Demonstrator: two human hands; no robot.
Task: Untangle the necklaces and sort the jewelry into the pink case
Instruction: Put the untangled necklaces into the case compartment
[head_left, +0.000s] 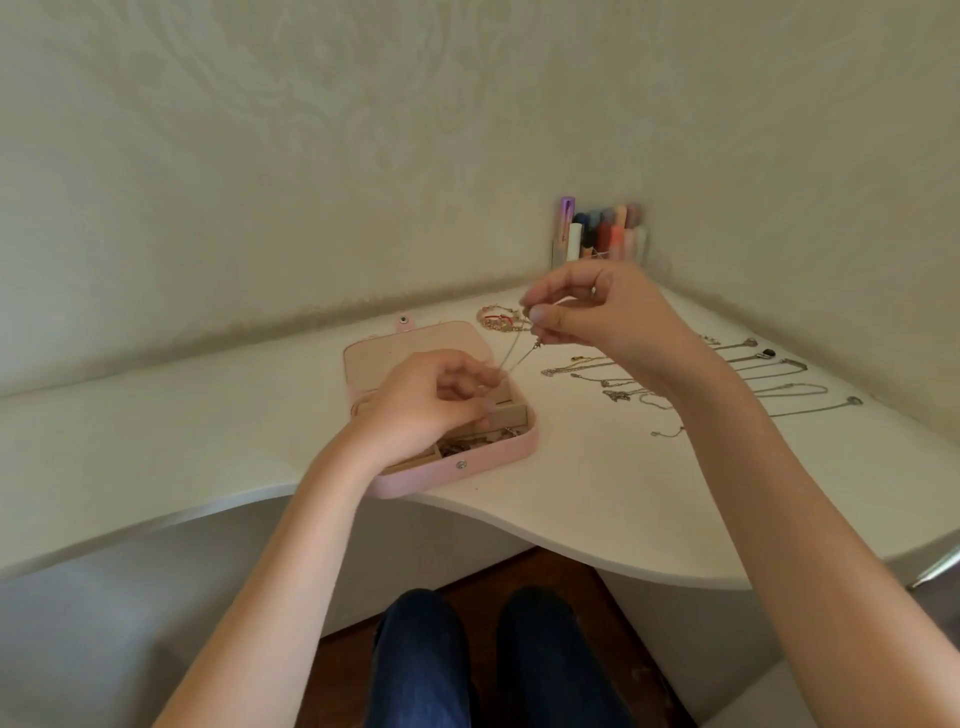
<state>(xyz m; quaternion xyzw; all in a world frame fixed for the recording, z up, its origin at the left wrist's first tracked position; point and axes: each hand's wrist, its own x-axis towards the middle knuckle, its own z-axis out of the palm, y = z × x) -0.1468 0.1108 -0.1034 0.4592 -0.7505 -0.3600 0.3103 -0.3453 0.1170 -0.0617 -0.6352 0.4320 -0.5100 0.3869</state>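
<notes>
The pink case (511, 453) lies open on the white table (597, 499), lid back, with small jewelry in its front compartments. A thin chain necklace (521, 357) stretches in the air between both hands. My left hand (426, 402) hovers over the case and pinches the chain's lower end. My right hand (597, 312) is higher and to the right, pinching the upper end near a small pendant. Several untangled necklaces (779, 374) lie in rows on the table to the right, partly hidden by my right forearm.
A pile of gold and pink bracelets (501, 318) sits behind the case. A holder of coloured markers (602, 234) stands in the wall corner. The table's curved front edge runs just below the case; my legs show under it.
</notes>
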